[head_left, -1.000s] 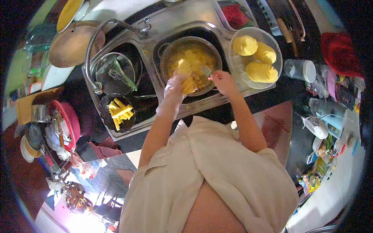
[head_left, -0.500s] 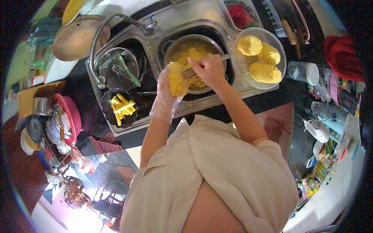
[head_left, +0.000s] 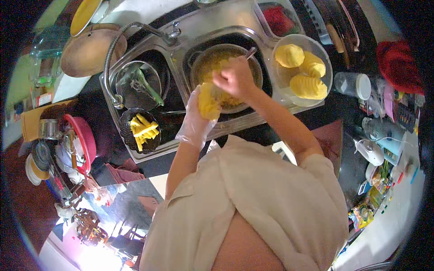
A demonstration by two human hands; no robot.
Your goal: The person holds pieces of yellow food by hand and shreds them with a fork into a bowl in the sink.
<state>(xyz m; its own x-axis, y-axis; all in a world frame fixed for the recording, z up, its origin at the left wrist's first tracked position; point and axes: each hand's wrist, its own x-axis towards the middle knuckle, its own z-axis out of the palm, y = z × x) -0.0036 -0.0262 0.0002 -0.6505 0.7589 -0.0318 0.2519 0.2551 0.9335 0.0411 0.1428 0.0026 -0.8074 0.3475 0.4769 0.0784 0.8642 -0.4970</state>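
Observation:
My left hand [head_left: 195, 115], in a clear plastic glove, holds a yellow peeled pineapple piece [head_left: 209, 101] at the near left rim of a round metal bowl [head_left: 258, 74]. My right hand [head_left: 235, 79], bare, is closed round a fork [head_left: 250, 53] over the bowl; its handle end sticks out past the hand, and its tines are hidden near the piece. Yellow shreds [head_left: 217, 63] lie in the bowl, which sits in the right sink basin. Several carved yellow pieces [head_left: 308, 86] lie in a clear round container [head_left: 276, 86] to the right.
Yellow strips [head_left: 143, 130] fill part of a black basket [head_left: 126, 122] at the sink's left corner. A curved faucet [head_left: 108, 63] arches over the left basin, which holds a glass lid and green-handled tool [head_left: 149, 88]. A pink basin [head_left: 86, 140] stands left, a lidded jar [head_left: 363, 86] right.
The fork came from the bowl's right side to the pineapple piece and has since tilted, handle end up. My left hand moved slightly left, then a little right, with the piece turned upright.

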